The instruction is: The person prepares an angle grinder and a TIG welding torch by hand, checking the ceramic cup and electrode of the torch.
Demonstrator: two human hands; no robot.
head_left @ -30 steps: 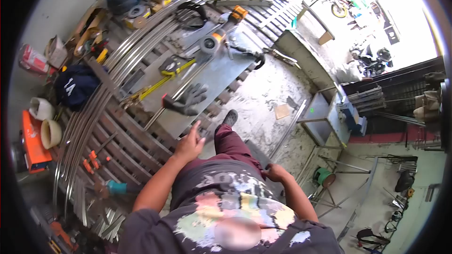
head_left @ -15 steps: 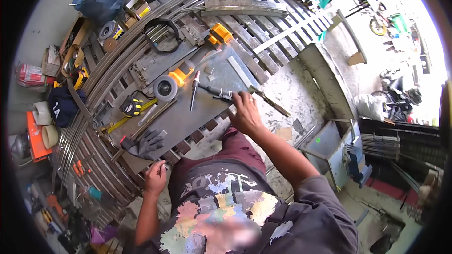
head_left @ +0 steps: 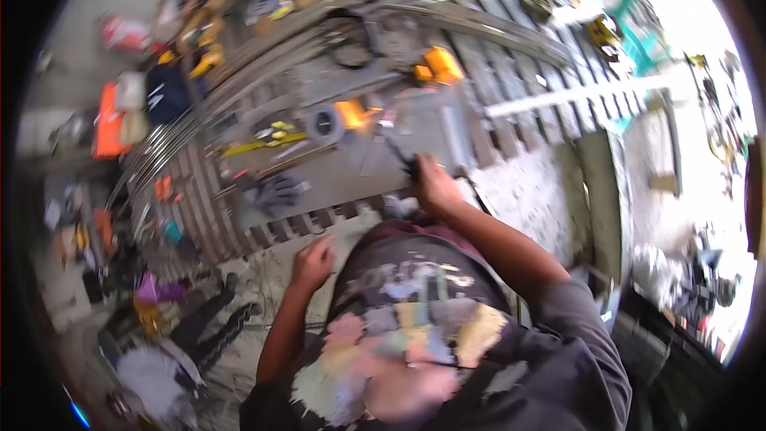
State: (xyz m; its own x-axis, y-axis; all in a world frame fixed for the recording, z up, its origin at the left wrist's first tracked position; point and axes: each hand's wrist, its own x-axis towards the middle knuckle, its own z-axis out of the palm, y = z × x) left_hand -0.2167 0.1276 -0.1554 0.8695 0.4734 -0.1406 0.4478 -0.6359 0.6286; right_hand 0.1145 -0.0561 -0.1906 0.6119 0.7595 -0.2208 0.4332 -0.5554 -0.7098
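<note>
- Gripping a dark tool handle [head_left: 401,160] with our right hand [head_left: 435,185], fingers closed round it
- Our left hand [head_left: 313,263] hangs loosely open and empty near the grey glove [head_left: 271,190]

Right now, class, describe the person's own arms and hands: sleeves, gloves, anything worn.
The left hand and right hand are bare: no gloves; no watch or ring shows, though the picture is blurred. A short grey sleeve covers the right upper arm; both forearms are uncovered. It belongs to a grey shirt with a multicoloured print.

Right hand [head_left: 435,183] apparently grips dark tool [head_left: 401,158] over metal plate [head_left: 435,121].
</note>
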